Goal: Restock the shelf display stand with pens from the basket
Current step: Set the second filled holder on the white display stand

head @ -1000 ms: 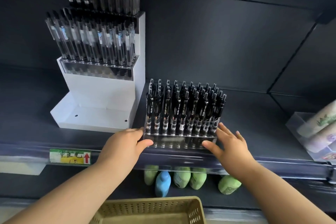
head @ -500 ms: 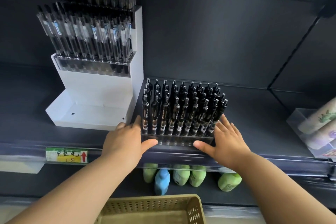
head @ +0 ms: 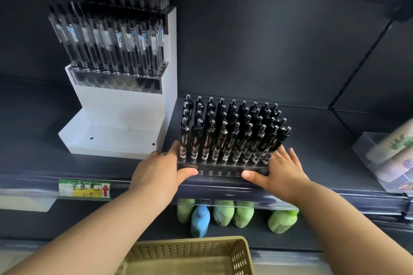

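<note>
A clear acrylic pen rack [head: 223, 168] full of black click pens [head: 232, 131] stands at the front of the dark shelf [head: 312, 154], right beside the white tiered display stand [head: 120, 116]. My left hand [head: 156, 172] grips the rack's left end, thumb on its front face. My right hand [head: 281, 172] presses the right end with straight, spread fingers, its thumb lying along the front. The stand's upper tiers hold clear-barrelled pens [head: 111, 42]; its bottom tray is bare. The tan perforated basket [head: 241, 254] sits below, and what shows of its inside is bare.
A price label with a red arrow [head: 85, 188] is on the shelf's front rail. Green and blue bottles [head: 221, 213] stand on the shelf below. A clear box of printed rolls [head: 393, 156] sits at the right of the shelf.
Both hands have settled closer around the rack's ends, the right fingers reaching further along its side. The rack stays beside the white stand; the view has shifted slightly.
</note>
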{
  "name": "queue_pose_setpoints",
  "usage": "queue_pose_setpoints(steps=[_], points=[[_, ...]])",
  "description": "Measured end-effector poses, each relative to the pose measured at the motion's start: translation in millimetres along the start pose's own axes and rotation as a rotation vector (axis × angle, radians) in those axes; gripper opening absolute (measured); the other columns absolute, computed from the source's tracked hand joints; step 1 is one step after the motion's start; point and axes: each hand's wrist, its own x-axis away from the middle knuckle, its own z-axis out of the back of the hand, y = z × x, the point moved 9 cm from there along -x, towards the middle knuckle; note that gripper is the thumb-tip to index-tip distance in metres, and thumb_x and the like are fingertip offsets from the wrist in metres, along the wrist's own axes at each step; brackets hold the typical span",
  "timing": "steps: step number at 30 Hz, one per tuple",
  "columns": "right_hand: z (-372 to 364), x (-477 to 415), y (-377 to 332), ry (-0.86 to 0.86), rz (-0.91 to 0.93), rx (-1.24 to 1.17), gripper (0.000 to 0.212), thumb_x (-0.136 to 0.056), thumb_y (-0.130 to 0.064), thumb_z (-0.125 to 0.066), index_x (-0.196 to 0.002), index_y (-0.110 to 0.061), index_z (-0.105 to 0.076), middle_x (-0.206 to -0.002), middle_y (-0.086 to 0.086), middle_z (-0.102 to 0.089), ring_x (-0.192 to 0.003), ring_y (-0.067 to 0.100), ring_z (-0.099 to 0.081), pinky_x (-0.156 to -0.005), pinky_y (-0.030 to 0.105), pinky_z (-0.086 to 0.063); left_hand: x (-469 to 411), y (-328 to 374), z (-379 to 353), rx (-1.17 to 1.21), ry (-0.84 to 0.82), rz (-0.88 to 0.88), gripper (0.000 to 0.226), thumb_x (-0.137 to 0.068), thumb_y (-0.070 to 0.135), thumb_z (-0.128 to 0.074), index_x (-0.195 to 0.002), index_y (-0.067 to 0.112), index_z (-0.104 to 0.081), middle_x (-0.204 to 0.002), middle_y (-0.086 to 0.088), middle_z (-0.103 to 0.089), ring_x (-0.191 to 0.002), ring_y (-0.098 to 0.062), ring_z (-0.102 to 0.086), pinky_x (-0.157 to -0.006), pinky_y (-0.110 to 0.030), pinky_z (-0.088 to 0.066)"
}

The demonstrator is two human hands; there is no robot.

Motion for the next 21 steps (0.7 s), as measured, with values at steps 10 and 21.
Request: queue_pose_setpoints(steps=[10,21], points=[[57.1,19.8,-22.4,0.080,0.016,-0.063,0.046,-0.078,-0.070,-0.039,-0.062,-0.030,-0.021,-0.152,0.003,-0.023,-0.145,0.021,0.002,-0.117,0.044,0.010,-0.2,1.4,57.9,-0.001,0.192,-0.129,0.071,-0.080,0.065,-0.044,-0.138,0.026,-0.032,-0.142,0.009,-0.038,-0.129,-0.018,-0.035,-0.101,-0.036,-0.039],[64.2,-5.9,-101.2,0.132,0.160,-0.104,0.067,-0.069,-0.078,-0.032,-0.104,-0.027,-0.056,-0.158,-0.002,-0.004,-0.145,0.017,0.011,-0.118,0.043,0.007,-2.8,-70.8,87.9,-0.062,0.110,-0.026,0.087,-0.085,0.062,-0.039,-0.151,0.019,-0.001,-0.158,0.002,0.002,-0.144,-0.009,0.007,-0.118,-0.036,0.002]])
